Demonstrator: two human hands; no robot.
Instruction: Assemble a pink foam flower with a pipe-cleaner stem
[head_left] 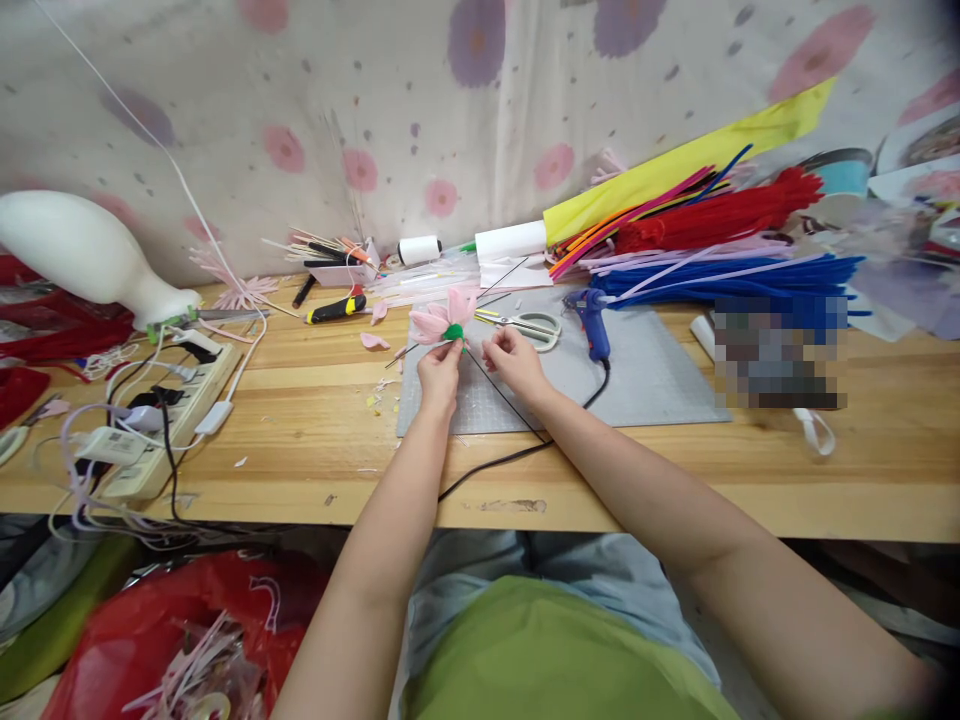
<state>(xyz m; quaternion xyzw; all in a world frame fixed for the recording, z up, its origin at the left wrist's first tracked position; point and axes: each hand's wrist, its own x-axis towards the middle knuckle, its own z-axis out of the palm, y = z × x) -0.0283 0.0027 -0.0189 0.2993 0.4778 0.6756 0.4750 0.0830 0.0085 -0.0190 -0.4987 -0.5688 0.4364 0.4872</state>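
A pink craft flower is pinched in my left hand above the grey cutting mat. Its green base sits right at my fingertips. From there a thin dark stem slants down to the right, passing under my right hand. My right hand is just right of the flower, its fingers curled and pressed together; whatever they hold, if anything, is too small to make out. Scissors with pale handles lie on the mat behind it. Farther right rests a blue glue gun.
Bundles of red pipe cleaners and blue pipe cleaners lie at the back right. A yellow-black utility knife and loose pink petals are left of the mat. A power strip with tangled cords stands at the left.
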